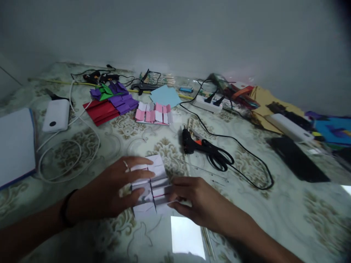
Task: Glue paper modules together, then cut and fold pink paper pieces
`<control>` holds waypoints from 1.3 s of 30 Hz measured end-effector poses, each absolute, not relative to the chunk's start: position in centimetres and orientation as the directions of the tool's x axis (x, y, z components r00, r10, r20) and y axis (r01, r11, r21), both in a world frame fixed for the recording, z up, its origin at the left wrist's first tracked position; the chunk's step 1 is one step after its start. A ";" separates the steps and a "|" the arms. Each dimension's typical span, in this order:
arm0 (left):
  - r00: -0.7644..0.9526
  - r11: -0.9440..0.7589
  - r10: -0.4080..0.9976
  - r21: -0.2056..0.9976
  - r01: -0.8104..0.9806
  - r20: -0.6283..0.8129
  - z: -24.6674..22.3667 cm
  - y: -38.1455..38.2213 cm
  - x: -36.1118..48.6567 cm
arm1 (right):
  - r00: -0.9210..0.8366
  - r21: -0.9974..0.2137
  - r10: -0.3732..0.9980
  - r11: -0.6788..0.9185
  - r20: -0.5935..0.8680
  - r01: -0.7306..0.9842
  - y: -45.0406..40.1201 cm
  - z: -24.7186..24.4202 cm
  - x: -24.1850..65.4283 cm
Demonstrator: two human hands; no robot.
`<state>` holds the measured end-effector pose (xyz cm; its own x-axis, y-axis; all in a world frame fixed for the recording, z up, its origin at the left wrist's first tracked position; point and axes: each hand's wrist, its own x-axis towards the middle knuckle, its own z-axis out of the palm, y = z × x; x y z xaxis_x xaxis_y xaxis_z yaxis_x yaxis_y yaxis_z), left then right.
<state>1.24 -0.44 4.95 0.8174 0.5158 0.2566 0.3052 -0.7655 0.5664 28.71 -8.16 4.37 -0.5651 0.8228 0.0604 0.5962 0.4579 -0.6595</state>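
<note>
A white folded paper piece (157, 170), creased into several flaps with thin red edges, lies on the patterned cloth in front of me. The fingers of my left hand (106, 190) stretch across its left half, spread apart and resting on the flaps. At its right edge my right hand (196, 199) pinches a flap between thumb and fingers, hiding that part of the paper. A bright white square sheet (188, 237) lies just below the right hand. Farther back sits a similar pink and white folded piece (153, 113).
A black glue gun (189, 144) with a coiled cord lies beyond my right hand. Purple folded papers (124, 103), red paper (101, 111) and light blue sheets (165, 96) sit at the back. A power bank (56, 115), white cable, power strip (207, 104) and dark phone (298, 159) surround them.
</note>
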 end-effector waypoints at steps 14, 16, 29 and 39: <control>0.724 -0.684 0.661 0.554 0.474 0.197 2.4 -0.1 1.2 | -0.359 -0.713 0.850 0.521 0.385 0.470 -9.8 2.2 29.5; 0.736 -0.707 0.639 0.548 0.447 0.224 2.4 -0.1 1.3 | -0.372 -0.711 0.841 0.534 0.391 0.459 -10.0 1.9 29.1; 0.774 -0.715 0.599 0.572 0.402 0.204 1.9 0.1 1.5 | -0.433 -0.730 0.827 0.538 0.358 0.423 -9.4 0.5 28.9; 0.759 -0.710 0.607 0.590 0.383 0.237 0.7 0.1 1.2 | -0.479 -0.706 0.823 0.532 0.304 0.466 -9.2 -0.7 28.7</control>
<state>1.20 0.09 0.65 0.7587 0.6066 0.2375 0.3832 -0.7103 0.5904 28.69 -9.18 -0.69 -0.4792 0.8234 0.3040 0.4664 0.5323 -0.7065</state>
